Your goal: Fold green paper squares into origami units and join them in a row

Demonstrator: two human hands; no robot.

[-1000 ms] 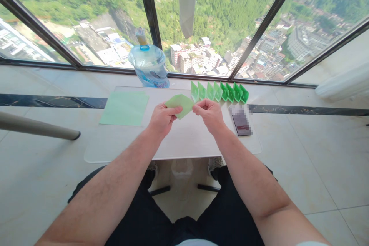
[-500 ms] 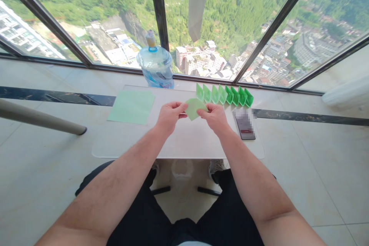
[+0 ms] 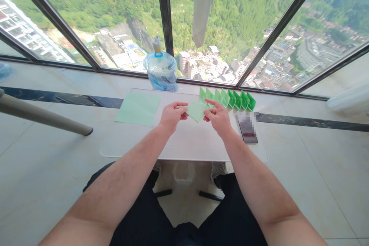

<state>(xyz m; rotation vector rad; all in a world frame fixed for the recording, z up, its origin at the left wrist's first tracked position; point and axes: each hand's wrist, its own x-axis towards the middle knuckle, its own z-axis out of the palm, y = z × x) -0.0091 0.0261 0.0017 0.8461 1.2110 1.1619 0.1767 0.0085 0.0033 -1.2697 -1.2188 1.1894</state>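
Note:
A small folded piece of light green paper (image 3: 196, 110) is held above the white table (image 3: 184, 144) between both hands. My left hand (image 3: 172, 115) pinches its left edge with thumb and fingers closed. My right hand (image 3: 218, 117) grips its right edge, fingers curled around it. Just behind the hands, a row of several folded green paper pieces (image 3: 229, 98) stands upright on the table's far side. A stack of flat light green sheets (image 3: 138, 108) lies on the table to the left.
A phone (image 3: 247, 128) lies on the table right of my right hand. A large water bottle (image 3: 160, 70) stands by the window at the table's far edge. A beige pole (image 3: 43, 115) juts in from the left. My legs sit under the table.
The paper piece has been folded smaller and my hands have drawn closer together. The head view has shifted, so everything sits slightly further right and lower.

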